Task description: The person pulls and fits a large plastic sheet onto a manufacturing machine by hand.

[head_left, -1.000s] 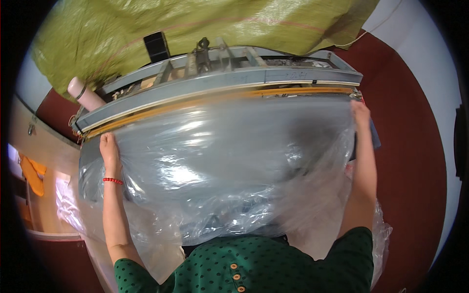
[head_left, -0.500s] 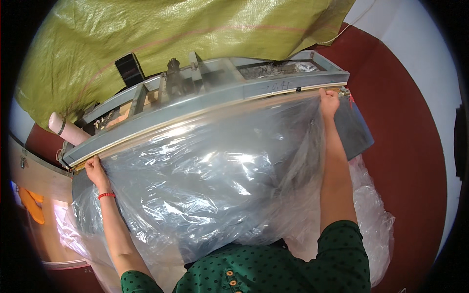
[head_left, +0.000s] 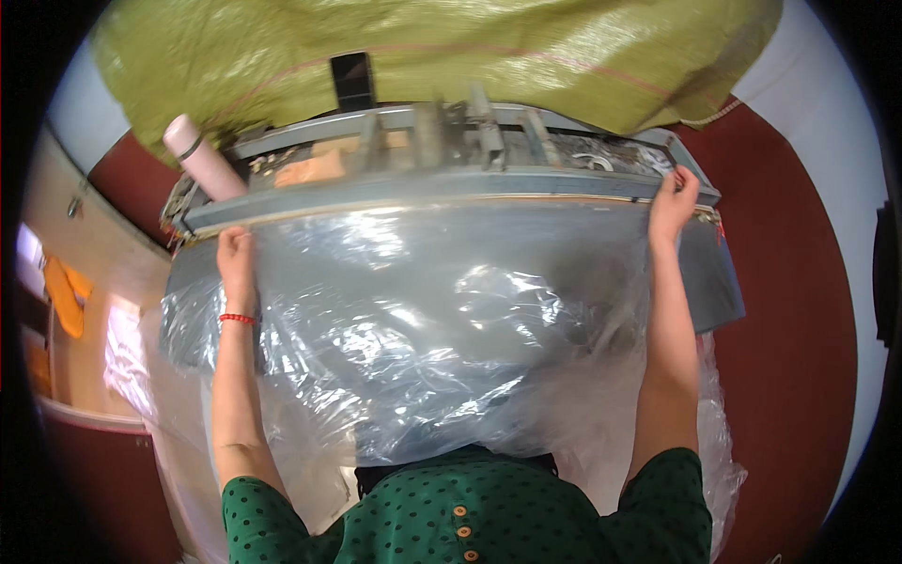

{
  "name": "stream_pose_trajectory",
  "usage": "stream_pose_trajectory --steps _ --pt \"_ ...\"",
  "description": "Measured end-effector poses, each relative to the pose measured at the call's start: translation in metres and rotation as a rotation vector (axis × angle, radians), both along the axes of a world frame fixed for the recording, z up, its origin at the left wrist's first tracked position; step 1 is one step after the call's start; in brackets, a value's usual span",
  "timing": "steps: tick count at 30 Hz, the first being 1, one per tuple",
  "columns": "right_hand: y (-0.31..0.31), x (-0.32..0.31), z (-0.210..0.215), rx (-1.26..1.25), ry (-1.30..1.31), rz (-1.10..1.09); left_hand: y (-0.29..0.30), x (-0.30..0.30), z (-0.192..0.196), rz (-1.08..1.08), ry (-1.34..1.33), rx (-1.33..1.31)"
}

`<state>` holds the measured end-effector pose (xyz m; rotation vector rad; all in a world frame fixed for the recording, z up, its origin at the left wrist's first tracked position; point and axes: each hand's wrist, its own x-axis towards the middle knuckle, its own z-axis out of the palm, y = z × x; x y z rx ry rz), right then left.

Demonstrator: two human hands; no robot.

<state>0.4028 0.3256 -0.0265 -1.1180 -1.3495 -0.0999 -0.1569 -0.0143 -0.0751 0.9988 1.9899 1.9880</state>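
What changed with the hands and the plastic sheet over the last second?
Both hands slid outward along the grey machine's bar: the left hand leftward, the right hand rightward, stretching the clear plastic sheet flatter. Both kept their grip on its top edge; the pink bottle stayed put.

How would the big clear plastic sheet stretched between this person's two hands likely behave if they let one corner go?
The clear plastic sheet is probably floppy: it wrinkles and sags between the left hand and right hand. It looks thin and see-through, so likely light. Its glossy surface suggests it could slip off the grey machine.
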Motion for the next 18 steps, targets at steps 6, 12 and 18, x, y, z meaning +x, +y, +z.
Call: stream_pose_trajectory --steps 6,12,18 --pt "-0.149 -0.186 0.034 0.084 -0.591 0.713 -0.074 0.063 0.062 -0.085 -0.015 0.182" --pt "-0.173 -0.197 -0.012 -0.564 -0.269 1.105 -0.128 0.054 0.061 0.110 0.039 0.204" --pt "-0.123 -0.048 -0.038 -0.458 -0.314 0.645 -0.165 0.056 0.016 0.003 0.928 -0.685"
